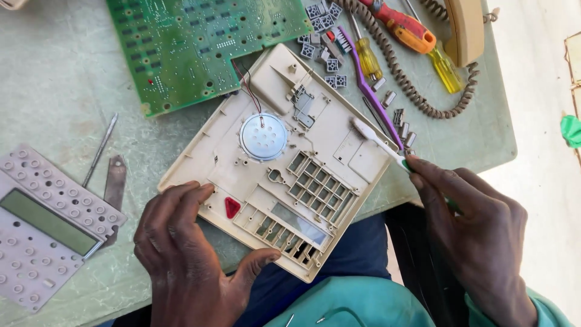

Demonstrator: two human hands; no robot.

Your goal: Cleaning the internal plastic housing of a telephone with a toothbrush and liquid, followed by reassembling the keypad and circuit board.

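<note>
Fingers (175, 203) of our left hand (181, 254) clamp the near edge of the beige plastic phone casing (284, 157), thumb pressed on its lower rim. Our right hand (478, 230) pinches a white toothbrush (378, 142) by its green-tipped handle, bristle head resting on the casing's right side. Casing lies inside-up on the worn, pale green tabletop (54, 79), its near corner overhanging the edge: smooth moulded plastic, a round metal speaker (263, 137), a grid of rectangular key slots, a red triangular piece. Its long axis runs diagonally, far-left to near-right. Toothbrush points up-left, towards the casing's middle. Most of the handle is hidden in our palm. A green circuit board (200, 42) is cut off at the top; a grey rubber keypad (48, 224) runs off the left. Small grey keys (324, 36) are hard to make out.
</note>
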